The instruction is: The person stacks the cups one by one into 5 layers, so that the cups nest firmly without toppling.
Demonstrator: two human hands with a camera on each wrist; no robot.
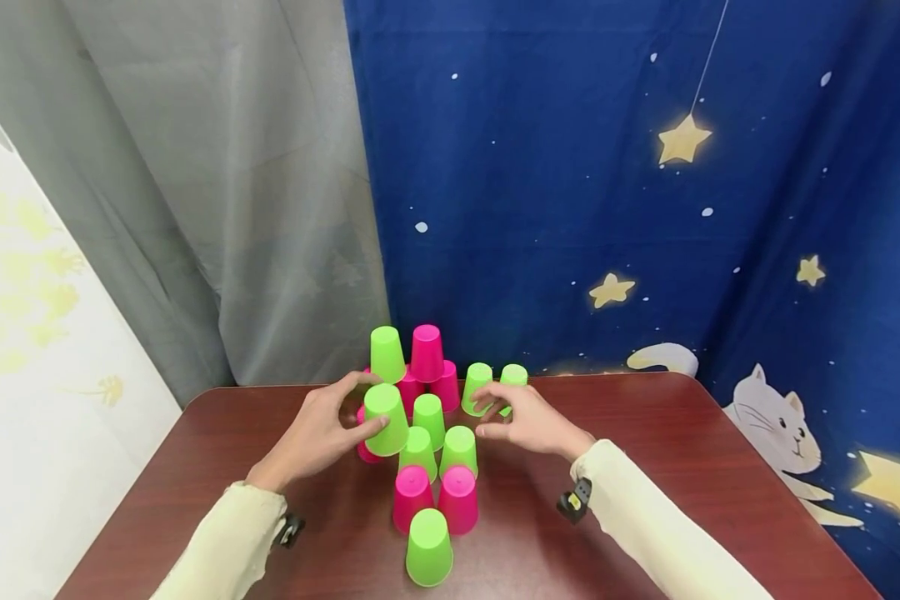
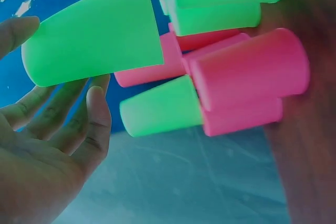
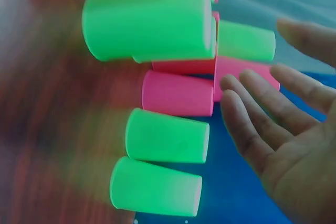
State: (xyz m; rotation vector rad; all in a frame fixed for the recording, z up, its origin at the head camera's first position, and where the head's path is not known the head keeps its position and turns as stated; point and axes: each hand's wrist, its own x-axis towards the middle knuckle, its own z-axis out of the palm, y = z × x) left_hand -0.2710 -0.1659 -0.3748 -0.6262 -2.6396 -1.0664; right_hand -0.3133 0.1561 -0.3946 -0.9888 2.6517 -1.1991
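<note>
My left hand [image 1: 321, 427] pinches a green cup [image 1: 387, 423] between thumb and fingers. That cup is upside down and held in the air; in the left wrist view the held cup [image 2: 94, 35] shows its whole side. Nothing is in my right hand [image 1: 528, 418], whose fingers are loosely bent beside a front green cup [image 1: 459, 448]. At the back, a green cup [image 1: 387, 354] and a pink cup [image 1: 427, 353] stand on a row of pink cups, one of them a pink cup [image 1: 446, 387]. A green cup [image 1: 429, 421] sits nearer the middle.
Nearest me stands a green cup [image 1: 429, 550], with two pink cups, including a pink cup [image 1: 458, 502], behind it. Two green cups stand at the back right, one a green cup [image 1: 514, 385]. The brown table [image 1: 607, 517] meets grey and blue curtains [image 1: 525, 183].
</note>
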